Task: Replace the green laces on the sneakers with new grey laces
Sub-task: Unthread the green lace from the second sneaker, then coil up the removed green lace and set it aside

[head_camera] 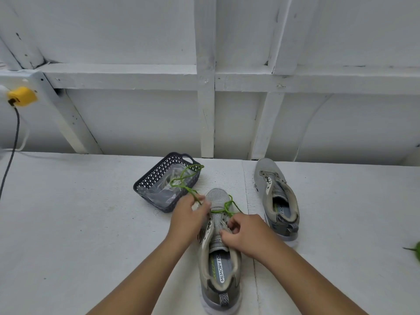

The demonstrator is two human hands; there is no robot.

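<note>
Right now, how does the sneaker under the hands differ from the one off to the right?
The near sneaker still has green lace in its front eyelets; the far sneaker has no lace. The near one is held by both hands, left hand and right hand; the far one lies untouched. Both are grey, toes pointing away.

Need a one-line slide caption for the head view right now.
Both hands pull the green lace from the near sneaker; far sneaker already laceless, beside a dark basket.
</note>
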